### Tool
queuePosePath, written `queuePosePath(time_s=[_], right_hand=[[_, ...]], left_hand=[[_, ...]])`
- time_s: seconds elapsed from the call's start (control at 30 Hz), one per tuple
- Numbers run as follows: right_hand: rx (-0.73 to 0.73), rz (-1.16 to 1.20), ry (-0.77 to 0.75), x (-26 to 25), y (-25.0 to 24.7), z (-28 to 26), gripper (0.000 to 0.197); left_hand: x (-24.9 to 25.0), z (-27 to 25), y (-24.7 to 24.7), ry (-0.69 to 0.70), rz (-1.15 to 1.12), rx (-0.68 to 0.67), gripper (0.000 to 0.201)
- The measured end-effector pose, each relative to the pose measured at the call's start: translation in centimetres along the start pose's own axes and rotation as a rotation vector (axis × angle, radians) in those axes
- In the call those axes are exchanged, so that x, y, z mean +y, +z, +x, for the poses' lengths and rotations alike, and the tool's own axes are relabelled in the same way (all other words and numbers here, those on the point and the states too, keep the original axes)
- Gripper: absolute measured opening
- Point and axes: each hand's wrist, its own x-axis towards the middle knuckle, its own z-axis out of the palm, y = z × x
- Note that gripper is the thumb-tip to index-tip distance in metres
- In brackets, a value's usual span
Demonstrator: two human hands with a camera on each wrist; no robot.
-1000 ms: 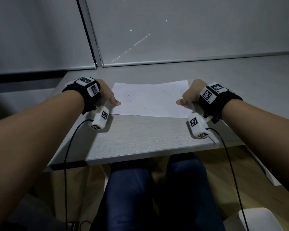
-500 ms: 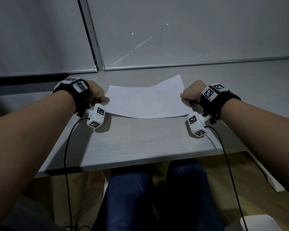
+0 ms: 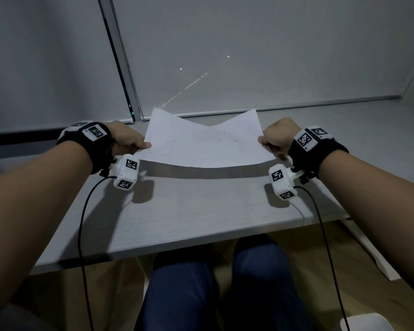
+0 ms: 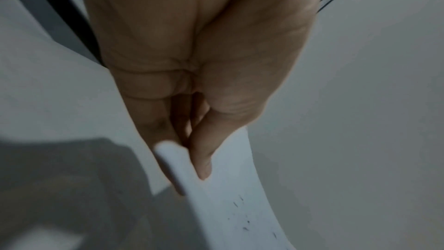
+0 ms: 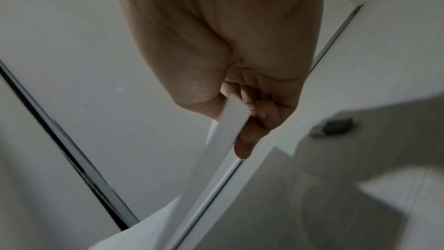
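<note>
Though flat a second before, the paper [image 3: 204,144] hung sagging above the table [image 3: 201,206] — left hand [image 3: 127,138] and right hand [image 3: 279,136] pinching its edges — underside fingers [image 5: 247,136] showed only wrist-side.

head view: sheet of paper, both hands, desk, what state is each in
sheet of paper: near edge held clear of the desk, sagging in the middle
left hand: pinches the sheet's left edge
right hand: pinches the sheet's right edge
desk: carries the sheet's shadow
</note>
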Motion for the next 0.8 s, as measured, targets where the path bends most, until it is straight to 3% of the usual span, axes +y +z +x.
queuePosePath(time_s=[0.13,0.27,0.33,0.47,0.53,0.67,0.8], right_hand=[[0.093,0.102,0.038,1.3,-4.4,-2.2,0.025],[0.207,0.139,0.080,4.5,-9.4,-6.2,0.034],[0.250,0.150,0.111,6.9,-12.1,-8.1,0.034],[0.353,0.128,0.219,12.9,-17.8,-13.2,0.024],[0.413,0.091,0.283,16.3,-20.8,-16.2,0.022],[0.485,0.020,0.420,21.9,-26.2,-24.3,0.032],[0.696,0.070,0.560,26.7,-30.4,-32.5,0.029]], left_hand=[[3.0,-0.9,1.9,0.101,-0.091,-0.001,0.018],[6.3,-1.2,6.0,0.158,-0.110,-0.081,0.039],[8.3,-1.7,9.0,0.195,-0.124,-0.118,0.034],[12.7,-4.3,16.8,0.267,-0.122,-0.262,0.033],[14.8,-6.5,21.7,0.296,-0.111,-0.399,0.017],[18.6,-10.9,31.1,0.390,-0.086,-0.514,0.036],[21.1,-16.8,40.3,0.444,-0.041,-0.646,0.029]])
